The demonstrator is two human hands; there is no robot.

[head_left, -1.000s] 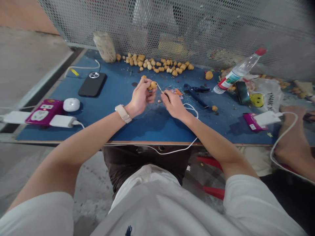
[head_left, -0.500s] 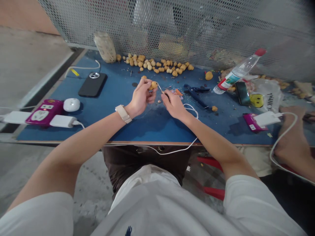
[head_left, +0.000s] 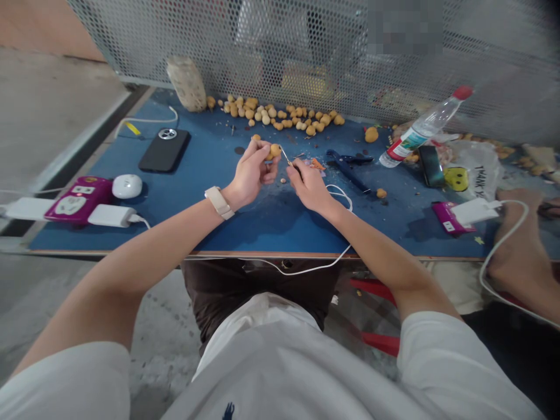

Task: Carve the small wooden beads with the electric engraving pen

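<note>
Blue tabletop (head_left: 271, 230) — right hand's (head_left: 309, 186) pick (head_left: 284, 156) slants up-left toward tan nut (head_left: 275, 150).

plastic bag (head_left: 480, 173) | 2 o'clock | "THANK Y" in black || bottle label (head_left: 401, 143) | 1 o'clock | too small to read || shirt (head_left: 280, 373) | 6 o'clock | navy emblem, no words

Your head-worn camera looks forward and down from above your chest, close in, with your shirt (head_left: 280, 373) along the bottom edge and your left hand (head_left: 251, 172) and right hand (head_left: 308, 186) near the middle. It faces the blue worktop (head_left: 271, 233) and the perforated metal mesh (head_left: 262, 35) beyond, though the far right edge looks somewhat blurred.
</note>
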